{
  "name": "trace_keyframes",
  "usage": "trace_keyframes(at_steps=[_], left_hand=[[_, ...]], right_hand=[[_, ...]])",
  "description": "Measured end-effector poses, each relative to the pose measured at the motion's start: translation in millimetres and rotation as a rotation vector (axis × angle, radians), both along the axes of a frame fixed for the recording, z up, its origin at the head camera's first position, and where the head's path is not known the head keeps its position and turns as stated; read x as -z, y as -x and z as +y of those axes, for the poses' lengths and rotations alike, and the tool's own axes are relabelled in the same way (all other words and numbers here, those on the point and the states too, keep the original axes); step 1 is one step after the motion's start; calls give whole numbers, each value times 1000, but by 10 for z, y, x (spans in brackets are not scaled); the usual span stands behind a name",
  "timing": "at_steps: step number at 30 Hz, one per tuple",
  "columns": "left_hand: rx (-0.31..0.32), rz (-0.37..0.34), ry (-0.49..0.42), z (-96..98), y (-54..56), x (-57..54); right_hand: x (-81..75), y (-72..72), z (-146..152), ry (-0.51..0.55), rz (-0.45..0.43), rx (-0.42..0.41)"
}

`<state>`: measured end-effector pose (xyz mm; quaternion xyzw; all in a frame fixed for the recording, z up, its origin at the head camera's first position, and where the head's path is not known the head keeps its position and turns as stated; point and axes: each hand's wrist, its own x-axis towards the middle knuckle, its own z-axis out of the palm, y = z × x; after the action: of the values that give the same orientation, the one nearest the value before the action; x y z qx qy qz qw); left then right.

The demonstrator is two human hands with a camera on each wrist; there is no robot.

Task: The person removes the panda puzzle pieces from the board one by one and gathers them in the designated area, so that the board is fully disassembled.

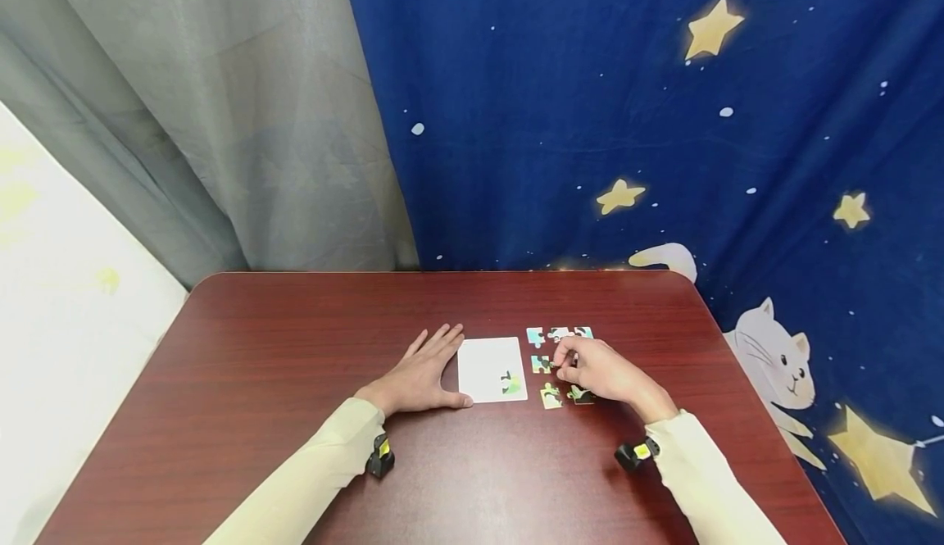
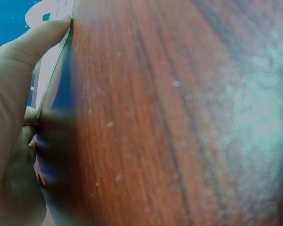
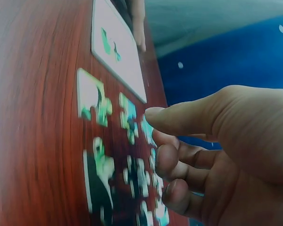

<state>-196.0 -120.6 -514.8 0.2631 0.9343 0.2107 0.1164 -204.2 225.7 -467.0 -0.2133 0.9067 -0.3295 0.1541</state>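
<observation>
My left hand [image 1: 422, 377] rests on the table with its fingers spread, beside a square white puzzle board [image 1: 483, 363]. Its thumb touches the board's near left corner. One green and black puzzle piece [image 1: 512, 383] lies in the near right corner of the board. Over the loose puzzle pieces to the right hovers my right hand [image 1: 608, 374], fingers loosely bent. In the right wrist view no piece shows between its thumb [image 3: 155, 115] and fingers. Near it lie a white, green and black piece [image 1: 550, 396] and a darker piece [image 3: 98, 181]; the hand partly hides others.
The reddish-brown wooden table [image 1: 295, 348] has rounded far corners. Behind it hang a grey curtain [image 1: 295, 119] and a blue curtain [image 1: 546, 119] with stars and a white cat. A top-row piece [image 1: 535, 337] lies just right of the board.
</observation>
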Motion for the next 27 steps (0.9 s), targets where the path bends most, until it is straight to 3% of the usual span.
trace_keyframes(at_steps=[13, 27], left_hand=[[-4, -4, -6, 3, 6, -15], [-11, -8, 18, -1, 2, 24]], right_hand=[[40, 85, -537, -114, 9, -90], [133, 116, -724, -113, -8, -120]])
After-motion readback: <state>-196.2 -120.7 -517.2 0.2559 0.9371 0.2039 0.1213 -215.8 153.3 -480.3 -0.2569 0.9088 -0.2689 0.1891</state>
